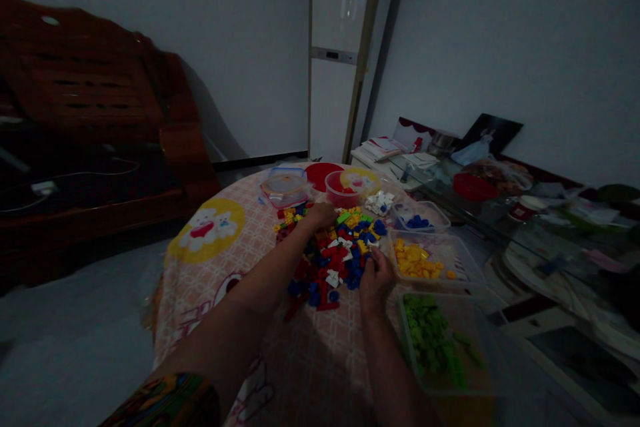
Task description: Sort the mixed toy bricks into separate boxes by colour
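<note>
A heap of small building bricks [336, 255] in red, blue, yellow, white and green lies in the middle of a round table [235, 260] with a pink checked cloth. My left hand [320, 215] reaches over the far side of the heap, fingers curled down among the bricks. My right hand [376, 279] rests at the heap's right edge, fingers bent onto blue bricks. What either hand holds is too dark to make out.
Clear tubs stand to the right: green bricks [434, 341], yellow bricks [421, 261], blue bricks [418, 220]. A red tub [342, 189], a lidded box [286, 187] and a white brick pile [380, 201] sit at the back. A cluttered glass table [520, 213] stands right, a wooden bench [100, 120] left.
</note>
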The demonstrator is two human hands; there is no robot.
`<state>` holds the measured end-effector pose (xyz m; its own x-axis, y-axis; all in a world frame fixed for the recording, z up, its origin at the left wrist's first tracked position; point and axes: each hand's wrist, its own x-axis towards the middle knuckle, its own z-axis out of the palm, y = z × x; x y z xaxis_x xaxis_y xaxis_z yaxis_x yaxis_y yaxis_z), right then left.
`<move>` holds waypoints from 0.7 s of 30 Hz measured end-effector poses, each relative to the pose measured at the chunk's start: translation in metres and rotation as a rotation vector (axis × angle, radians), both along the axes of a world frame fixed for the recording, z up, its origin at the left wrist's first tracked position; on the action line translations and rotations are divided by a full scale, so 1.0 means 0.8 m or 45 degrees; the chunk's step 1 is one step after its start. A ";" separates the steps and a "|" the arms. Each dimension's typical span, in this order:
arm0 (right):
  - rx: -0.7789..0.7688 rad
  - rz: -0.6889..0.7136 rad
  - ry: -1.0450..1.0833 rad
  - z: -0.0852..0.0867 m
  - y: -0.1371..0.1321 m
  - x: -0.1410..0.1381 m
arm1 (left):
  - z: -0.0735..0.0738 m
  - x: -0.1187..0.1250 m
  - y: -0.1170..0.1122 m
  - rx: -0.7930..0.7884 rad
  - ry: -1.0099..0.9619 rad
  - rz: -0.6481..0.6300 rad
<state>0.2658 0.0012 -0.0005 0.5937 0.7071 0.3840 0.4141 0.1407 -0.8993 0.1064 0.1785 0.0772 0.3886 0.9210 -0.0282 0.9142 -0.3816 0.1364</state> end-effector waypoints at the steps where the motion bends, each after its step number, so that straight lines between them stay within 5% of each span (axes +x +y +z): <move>1: 0.003 -0.001 -0.002 -0.001 0.001 0.000 | 0.002 -0.001 -0.010 0.003 -0.018 0.031; 13: -0.012 0.043 -0.057 -0.009 0.001 0.006 | 0.016 -0.021 -0.132 0.226 -0.418 -0.181; 17: -0.015 0.036 -0.068 -0.008 0.001 0.004 | 0.025 -0.044 -0.149 0.242 -0.617 -0.292; 19: -0.009 0.009 -0.064 -0.007 0.001 0.003 | 0.026 -0.064 -0.141 0.293 -0.652 -0.197; 21: -0.001 -0.004 -0.065 -0.007 0.001 0.003 | 0.024 -0.088 -0.125 0.366 -0.591 0.080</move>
<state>0.2679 0.0019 -0.0058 0.5756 0.7055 0.4135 0.4602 0.1385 -0.8769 0.0362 0.0786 0.0965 0.2440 0.8882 0.3892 0.8053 -0.4092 0.4290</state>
